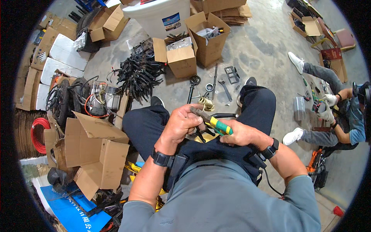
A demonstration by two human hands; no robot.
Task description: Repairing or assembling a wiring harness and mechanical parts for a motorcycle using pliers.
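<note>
My right hand (240, 134) is closed on pliers with green and yellow handles (220, 126), held above my lap with the jaws pointing up and left. My left hand (181, 123) is closed at the pliers' jaws; what its fingers hold is partly hidden and unclear. Just beneath both hands is a black metal part (199, 136) with rod-like arms, over something yellow. A pale coiled piece (206, 103) shows just above my left fingertips. Beyond my knees, a crank with chainring (194, 80), a wrench (225, 89), rings and a black bracket (232, 74) lie on the floor.
Open cardboard boxes (103, 162) crowd my left, near motors (112, 101) and red hose (38, 135). Black cables (139, 75) are heaped ahead beside more boxes (208, 50) and a white tub (154, 17). A co-worker in white gloves (330, 100) sits at the right among tools.
</note>
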